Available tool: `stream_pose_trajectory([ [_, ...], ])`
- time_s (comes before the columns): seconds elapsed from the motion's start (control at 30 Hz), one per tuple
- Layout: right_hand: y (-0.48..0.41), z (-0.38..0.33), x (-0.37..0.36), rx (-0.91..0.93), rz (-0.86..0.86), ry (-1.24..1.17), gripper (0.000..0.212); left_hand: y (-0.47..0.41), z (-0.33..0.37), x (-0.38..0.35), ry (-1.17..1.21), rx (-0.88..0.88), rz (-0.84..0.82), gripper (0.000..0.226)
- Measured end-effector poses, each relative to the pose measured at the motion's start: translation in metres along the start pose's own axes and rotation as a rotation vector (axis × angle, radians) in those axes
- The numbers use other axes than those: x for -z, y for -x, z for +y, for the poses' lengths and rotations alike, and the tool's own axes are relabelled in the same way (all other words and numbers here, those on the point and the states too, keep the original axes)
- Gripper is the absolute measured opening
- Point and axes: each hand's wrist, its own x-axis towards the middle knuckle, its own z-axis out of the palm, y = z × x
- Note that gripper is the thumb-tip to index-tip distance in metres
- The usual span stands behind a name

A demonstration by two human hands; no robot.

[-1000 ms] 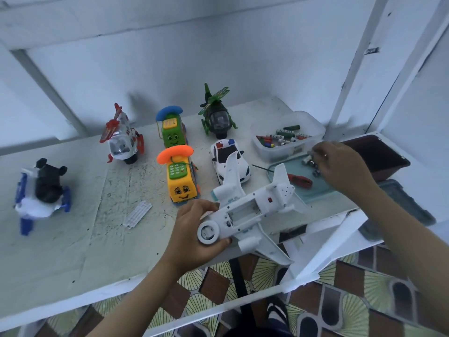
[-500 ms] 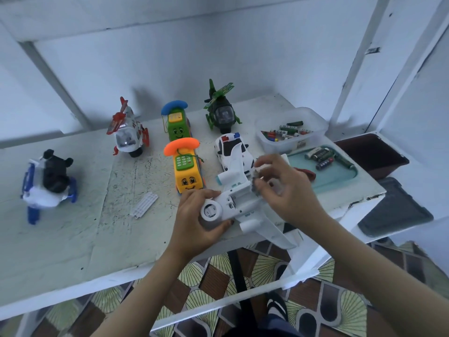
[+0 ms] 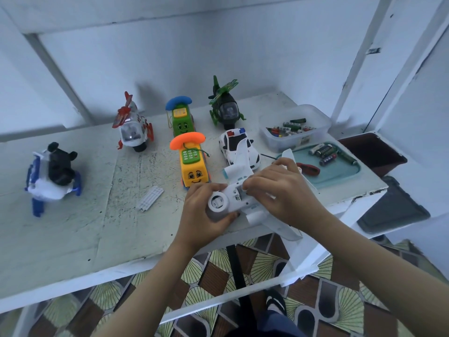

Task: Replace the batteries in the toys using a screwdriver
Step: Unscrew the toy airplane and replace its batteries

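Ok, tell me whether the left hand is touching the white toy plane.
Touching. The head view shows the left hand gripping the white toy plane at its nose, fingers curled beneath.

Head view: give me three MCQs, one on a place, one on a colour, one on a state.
1. Where does the red-handled screwdriver lie?
A on the floor; B on the teal tray; C inside a toy.
2. What colour is the handset on the yellow phone toy?
A blue; B green; C orange.
3. The left hand is:
A gripping the white plane; B open and idle; C curled and empty.

Key:
1 B, its red handle rests on the tray.
2 C, the orange handset sits above the keypad.
3 A, its fingers curl round the plane's end.
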Motion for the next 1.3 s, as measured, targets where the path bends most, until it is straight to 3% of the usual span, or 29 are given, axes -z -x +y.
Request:
stream_pose_trajectory([
  [0.2, -0.001, 0.0, -0.002, 0.109, -0.104, 0.098, 0.012, 0.0, 0.001, 0.001, 0.019, -0.005, 0.019, 0.053],
  [0.5, 0.007, 0.001, 0.002, 0.068, -0.254, 0.102, 0.02, 0.001, 0.003, 0.001, 0.013, -0.018, 0.008, 0.051],
  [1.03, 0.01, -0.008, 0.007, 0.074, -0.299, 0.255, 0.028, 0.001, 0.002, 0.001, 0.031, 0.006, 0.021, 0.052],
  [1.3, 0.01, -0.013, 0.001, -0.034, -0.316, 0.278, 0.025, 0.001, 0.003, 0.0, 0.033, 0.007, 0.036, 0.051],
])
